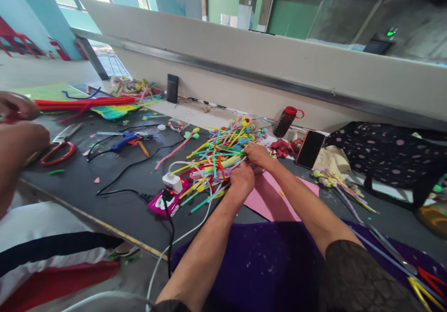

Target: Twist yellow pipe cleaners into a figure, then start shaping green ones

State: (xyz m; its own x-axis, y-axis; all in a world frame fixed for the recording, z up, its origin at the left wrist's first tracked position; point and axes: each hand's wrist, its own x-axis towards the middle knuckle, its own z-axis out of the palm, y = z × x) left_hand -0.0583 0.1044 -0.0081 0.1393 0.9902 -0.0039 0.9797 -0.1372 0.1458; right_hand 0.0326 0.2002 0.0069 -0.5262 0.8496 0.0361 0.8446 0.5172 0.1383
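Note:
A heap of coloured pipe cleaners (pixel 218 156) lies on the dark table (pixel 115 186) ahead of me. My left hand (pixel 241 180) rests on the near right edge of the heap, fingers curled down into the stems. My right hand (pixel 257 155) sits just behind it, fingers closed around a bunch of the stems. A pink sheet (pixel 270 195) lies under my right forearm.
A pink power strip (pixel 163 203) with a white charger and cables sits left of the heap. A blue glue gun (pixel 127 139), red-handled scissors (pixel 59 150), a dark bottle (pixel 286 121) and a phone (pixel 310 149) lie around. Another person's hands (pixel 17 125) work at far left.

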